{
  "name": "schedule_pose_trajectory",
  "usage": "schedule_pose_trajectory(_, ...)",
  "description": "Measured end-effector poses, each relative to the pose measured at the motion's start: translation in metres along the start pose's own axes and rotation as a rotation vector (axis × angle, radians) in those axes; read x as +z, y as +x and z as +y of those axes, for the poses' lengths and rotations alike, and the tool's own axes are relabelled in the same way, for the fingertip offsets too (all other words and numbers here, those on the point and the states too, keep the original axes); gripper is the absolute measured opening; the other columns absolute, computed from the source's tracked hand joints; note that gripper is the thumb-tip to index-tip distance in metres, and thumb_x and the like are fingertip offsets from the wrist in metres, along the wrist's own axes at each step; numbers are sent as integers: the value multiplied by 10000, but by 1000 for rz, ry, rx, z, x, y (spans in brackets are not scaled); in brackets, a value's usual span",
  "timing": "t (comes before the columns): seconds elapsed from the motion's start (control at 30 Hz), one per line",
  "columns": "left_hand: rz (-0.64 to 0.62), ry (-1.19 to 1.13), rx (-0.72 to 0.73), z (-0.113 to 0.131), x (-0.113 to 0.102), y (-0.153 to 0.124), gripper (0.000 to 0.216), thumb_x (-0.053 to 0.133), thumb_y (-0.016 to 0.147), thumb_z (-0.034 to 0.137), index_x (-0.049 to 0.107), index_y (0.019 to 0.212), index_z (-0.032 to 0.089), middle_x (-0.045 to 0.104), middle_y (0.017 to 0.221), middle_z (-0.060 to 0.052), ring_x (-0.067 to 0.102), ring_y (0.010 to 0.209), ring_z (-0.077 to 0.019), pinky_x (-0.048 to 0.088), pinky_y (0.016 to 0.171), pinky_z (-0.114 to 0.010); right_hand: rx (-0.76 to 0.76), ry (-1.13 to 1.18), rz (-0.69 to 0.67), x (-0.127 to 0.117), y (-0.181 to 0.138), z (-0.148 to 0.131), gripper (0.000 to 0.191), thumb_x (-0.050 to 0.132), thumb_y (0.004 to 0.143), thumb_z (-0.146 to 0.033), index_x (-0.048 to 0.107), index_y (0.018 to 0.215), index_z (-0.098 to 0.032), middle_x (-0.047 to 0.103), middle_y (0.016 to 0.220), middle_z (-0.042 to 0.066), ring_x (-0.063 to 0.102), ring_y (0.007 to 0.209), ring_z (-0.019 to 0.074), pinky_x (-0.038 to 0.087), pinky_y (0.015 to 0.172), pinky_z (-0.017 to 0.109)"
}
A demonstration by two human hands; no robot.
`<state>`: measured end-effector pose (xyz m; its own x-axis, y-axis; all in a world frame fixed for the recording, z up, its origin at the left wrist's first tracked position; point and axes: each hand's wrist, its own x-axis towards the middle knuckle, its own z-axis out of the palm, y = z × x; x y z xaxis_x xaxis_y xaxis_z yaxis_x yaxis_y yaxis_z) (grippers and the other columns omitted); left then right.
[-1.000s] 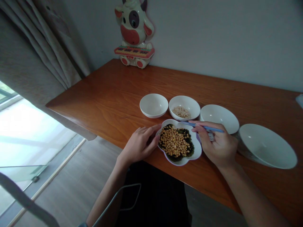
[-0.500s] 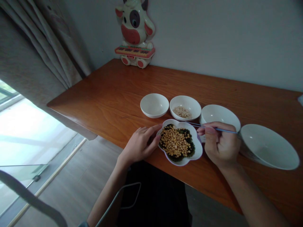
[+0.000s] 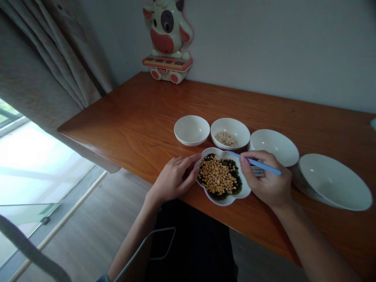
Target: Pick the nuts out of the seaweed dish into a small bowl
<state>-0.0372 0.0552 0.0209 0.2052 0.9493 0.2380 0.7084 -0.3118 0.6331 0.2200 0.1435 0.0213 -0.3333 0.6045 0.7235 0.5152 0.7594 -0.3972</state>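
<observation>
My left hand [image 3: 176, 177] grips the left rim of a white flower-shaped bowl [image 3: 245, 188] with a purple edge, thumb at the rim. Inside it lie yellow split beans [image 3: 217, 176] over dark green small beans [image 3: 234, 167]. My right hand [image 3: 266, 180] is closed around slim blue tweezers [image 3: 261, 165], above the bowl's right side. Their tips point left, near the bowl's far rim; whether they pinch anything is too small to tell. Beyond the rim stands a round white bowl [image 3: 216, 126] with pale flat seeds [image 3: 226, 138] in it.
Other white bowls stand in the row: a round one [image 3: 191, 129] at left, one [image 3: 274, 145] behind my right hand, and a larger one [image 3: 335, 182] at right. A cow-shaped toy keyboard [image 3: 167, 64] stands by the wall. The wooden table's [image 3: 126, 113] front edge runs below my hands.
The tweezers have turned in my right hand, now showing their broad blue side, and their back end sits lower and further left. My right fingers have shifted left. The left hand and bowl stay put.
</observation>
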Motion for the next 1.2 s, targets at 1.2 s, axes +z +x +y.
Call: schedule_pose_trajectory(1.2, -6, -18, 3, -1, 1, -1, 410, 447, 1083, 342, 493, 1460, 188, 730, 1251, -111, 711, 1088, -252, 543, 945, -432, 59, 64, -262, -6, 21, -4, 170, 670, 948, -274, 687, 1106, -213, 783, 1036, 54, 765, 879, 194, 646, 754, 303)
